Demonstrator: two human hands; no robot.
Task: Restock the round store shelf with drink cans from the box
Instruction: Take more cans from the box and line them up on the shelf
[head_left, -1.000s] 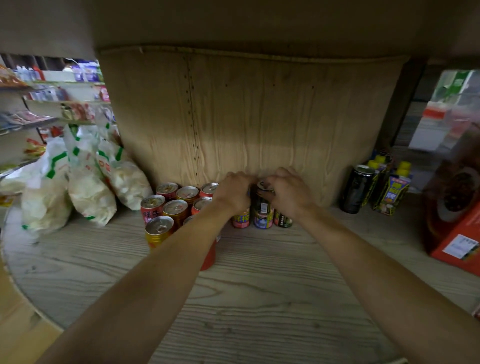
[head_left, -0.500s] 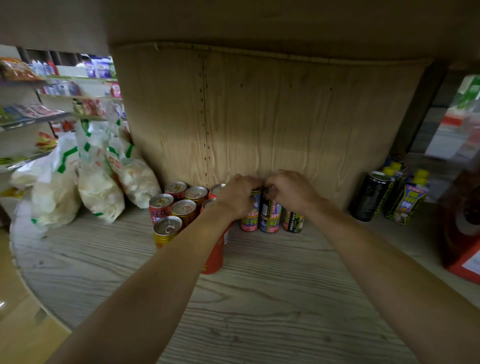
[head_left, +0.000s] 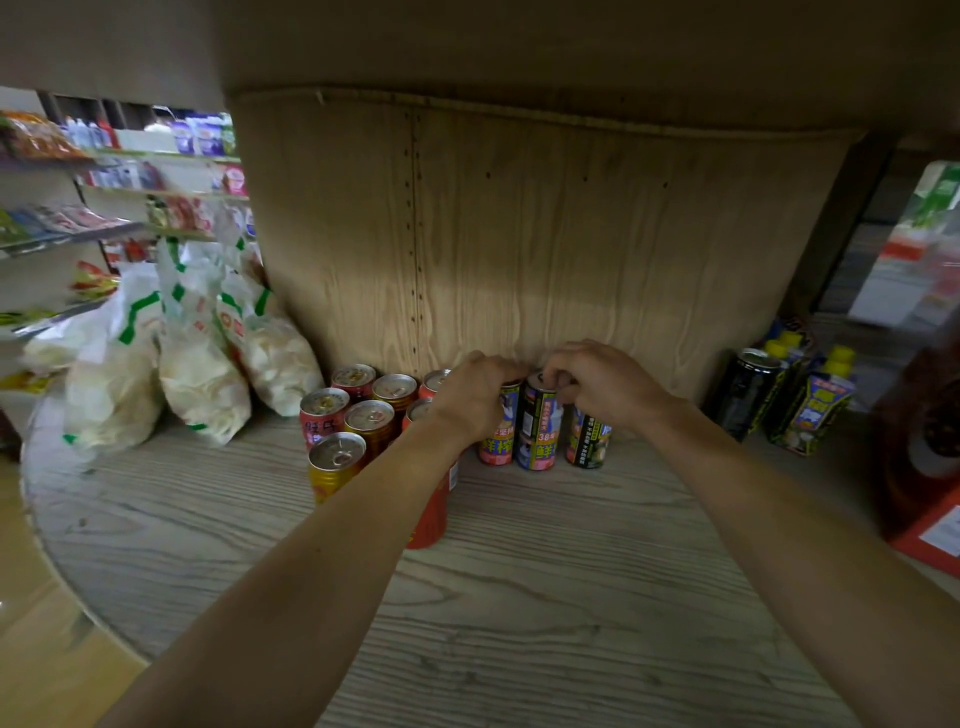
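Deep at the back of the round shelf (head_left: 519, 597), hard up against the curved wooden core (head_left: 519, 234). Gripping with the left hand (head_left: 478, 397): curled down over the top of the pink-and-blue can (head_left: 497, 441), knuckles up, fingertips hidden behind the rim, so no telling how tight. Pinching with the right hand (head_left: 605, 384): thumb and bent fingers closed on the lid edge of the middle can (head_left: 537, 426), upright, touching the pink-and-blue can on its left. Just under the right wrist, the third can (head_left: 587, 441), dark label, upright, a sliver apart from the middle can; touched by the palm or not, hard to tell. All three in a row on the shelf boards, close to the core. Left of that, a tight cluster of red and gold cans (head_left: 363, 415), lids up, plus one red can (head_left: 431, 514) half hidden under the left forearm. Further left, snack bags (head_left: 202, 364) leaning by the core. Off to the right, a black can (head_left: 745, 392) beside yellow-capped pouches (head_left: 810, 410), well apart from the hands. At the far right edge, a red box (head_left: 919, 525).
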